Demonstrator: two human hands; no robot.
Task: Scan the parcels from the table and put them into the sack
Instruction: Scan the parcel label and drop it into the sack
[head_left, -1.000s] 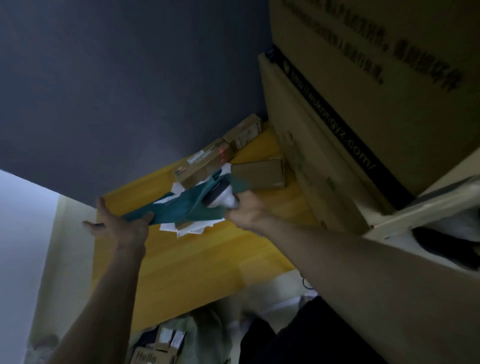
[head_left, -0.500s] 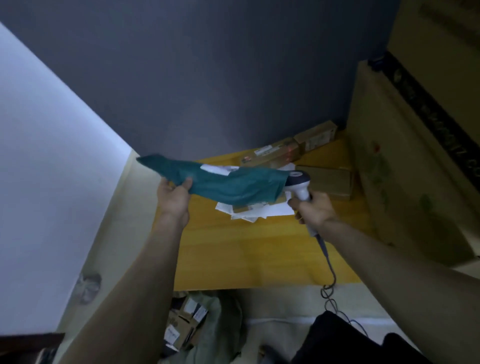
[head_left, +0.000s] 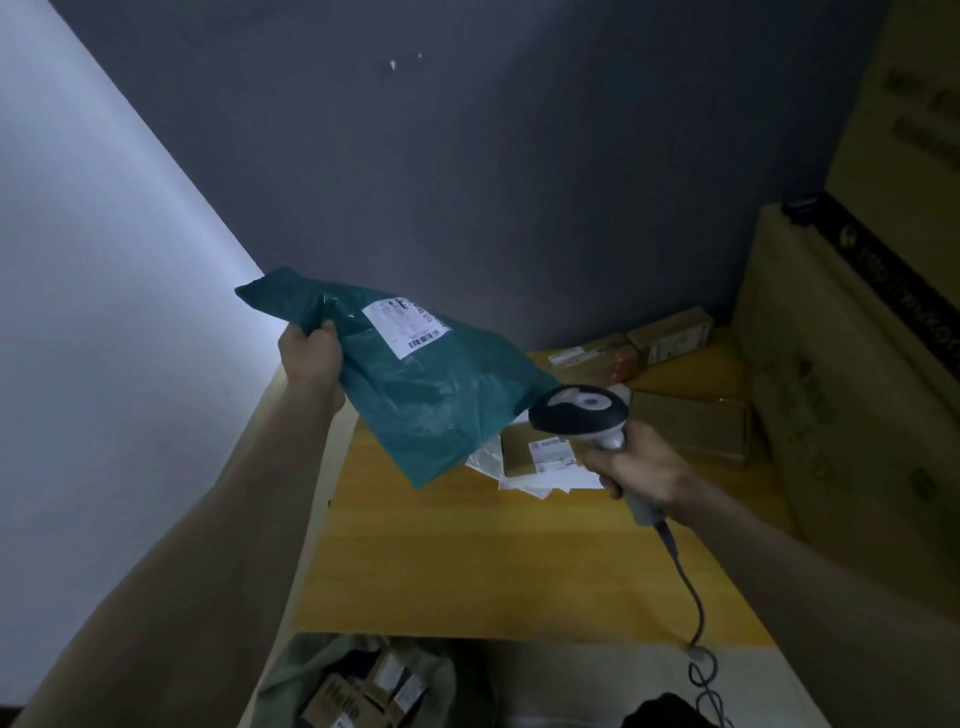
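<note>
Plastic, teal and crinkled, makes up the mailer bag (head_left: 415, 395) that the left hand (head_left: 310, 358) grips by its upper corner, fingers curled round a bunched fold. It hangs limp and slanted in the air above the tabletop (head_left: 467, 561), its white shipping label (head_left: 404, 327) turned up toward the camera, probably so the barcode can be read. Just right of the bag's lower edge, the right hand (head_left: 641, 470) is wrapped tight round the grip of a scanner (head_left: 582, 413), whose rounded dark-and-grey head points toward the bag (no beam is visible on the label). A thin cord (head_left: 693, 603) trails down from the handle. Beyond that hand lie flat white envelopes (head_left: 519, 478) and a small labelled box, and farther off several stiff brown cardboard parcels (head_left: 691, 421) sit against the wall. Below both forearms a soft greyish sack (head_left: 311, 670) gapes open on the floor, boxes already inside, handy for dropping the bag in once scanned.
</note>
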